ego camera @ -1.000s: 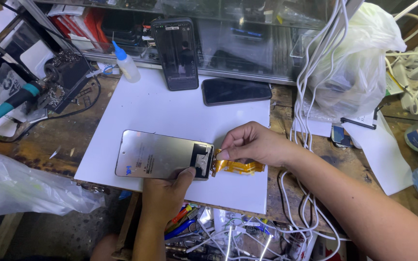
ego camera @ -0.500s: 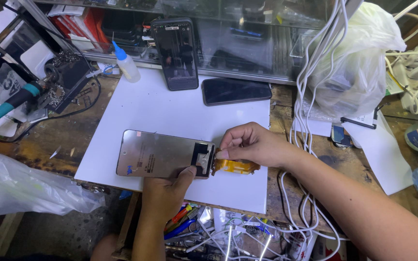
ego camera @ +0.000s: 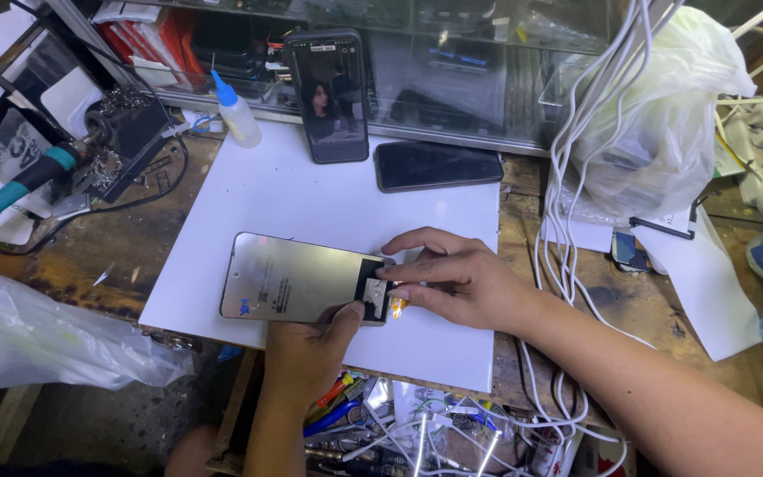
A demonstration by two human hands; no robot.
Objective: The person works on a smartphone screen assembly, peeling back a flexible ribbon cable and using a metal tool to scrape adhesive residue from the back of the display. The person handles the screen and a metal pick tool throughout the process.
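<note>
Screen panel (ego camera: 298,287): thin, stiff, fragile; hold by edges.
Left hand (ego camera: 311,346): thumb pins panel's near edge.
Right hand (ego camera: 457,281): fingertips pressing orange flex cable (ego camera: 396,306), apparently.

2 hands (ego camera: 311,349), 2 phones (ego camera: 330,95), 1 screen panel (ego camera: 298,288), 1 glue bottle (ego camera: 236,110), 2 plastic bags (ego camera: 664,115).

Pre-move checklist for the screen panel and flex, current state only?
1. Panel flat on white board: ok.
2. Left hand pinning panel's near edge, thumb by the connector end: ok.
3. Right hand fingers pressing on flex at panel's end: ok.
4. Flex seated or undamaged: cannot tell, mostly hidden under fingers.
5. White cables off the panel: ok, though they drape beside the right wrist.
6. Dark phone away from the panel: ok.
</note>
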